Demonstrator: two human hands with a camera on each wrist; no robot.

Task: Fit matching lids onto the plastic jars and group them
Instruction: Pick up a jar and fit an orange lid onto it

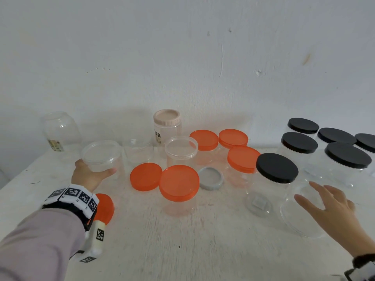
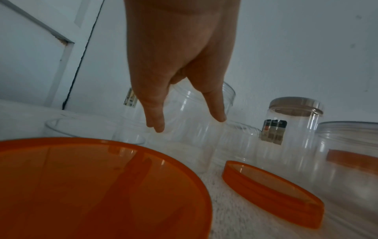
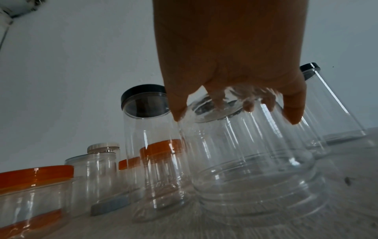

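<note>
My left hand [image 1: 97,171] holds an open clear jar [image 1: 101,157] at the left of the table, thumb on its near wall and fingers round the far side. In the left wrist view the left hand [image 2: 188,122] straddles that jar [image 2: 192,142]. My right hand [image 1: 324,201] grips the base of a clear jar [image 1: 298,220] that stands mouth down at the front right. The right wrist view shows the right hand [image 3: 235,113] curled over this jar [image 3: 255,161]. A loose orange lid [image 1: 146,176] and a grey lid [image 1: 211,178] lie mid-table.
Another orange lid [image 1: 105,207] lies under my left wrist. Orange-lidded jars [image 1: 178,185] fill the middle, with an open jar [image 1: 181,149] and a beige-lidded jar [image 1: 167,122] behind. A black-lidded jar [image 1: 277,168] stands by my right hand; more black-lidded jars [image 1: 345,155] are grouped back right.
</note>
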